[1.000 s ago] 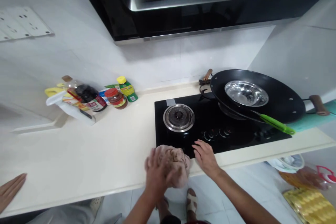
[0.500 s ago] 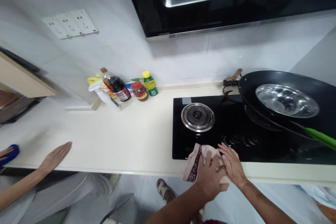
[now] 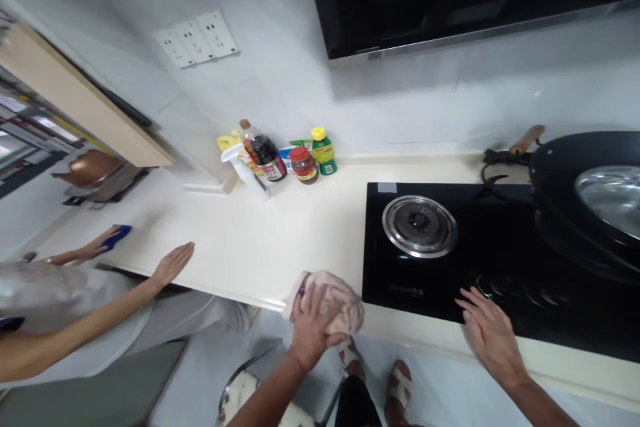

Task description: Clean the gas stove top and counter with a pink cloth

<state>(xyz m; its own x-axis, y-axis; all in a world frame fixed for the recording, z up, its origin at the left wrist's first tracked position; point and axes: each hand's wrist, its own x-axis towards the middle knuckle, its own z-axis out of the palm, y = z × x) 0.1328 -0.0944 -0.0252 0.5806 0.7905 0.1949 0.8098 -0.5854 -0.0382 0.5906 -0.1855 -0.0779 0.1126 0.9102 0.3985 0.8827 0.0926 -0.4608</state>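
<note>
My left hand (image 3: 313, 327) presses down on a bunched pale pink cloth (image 3: 345, 300) at the front edge of the white counter (image 3: 305, 240), left of the cooktop. Its fingers lie over the cloth and the thumb points right. Nothing is in my right hand (image 3: 493, 337), which rests with fingers stretched out at the front rim of the black glass cooktop (image 3: 430, 287), close to the control knobs. A round burner (image 3: 419, 223) lies beyond the two hands.
A soy sauce bottle (image 3: 265, 153), red-lidded jar (image 3: 303, 165), green bottle (image 3: 324, 152) and white spray bottle (image 3: 247, 173) stand by the wall. A wok (image 3: 560, 180) holding a metal bowl (image 3: 615, 197) is at right. At left, a co-worker's hand holds a blue cloth (image 3: 117, 235).
My left hand has slid left with the cloth, off the cooktop's edge onto the counter. My right hand has come apart from it. The view has turned left, showing more of the co-worker.
</note>
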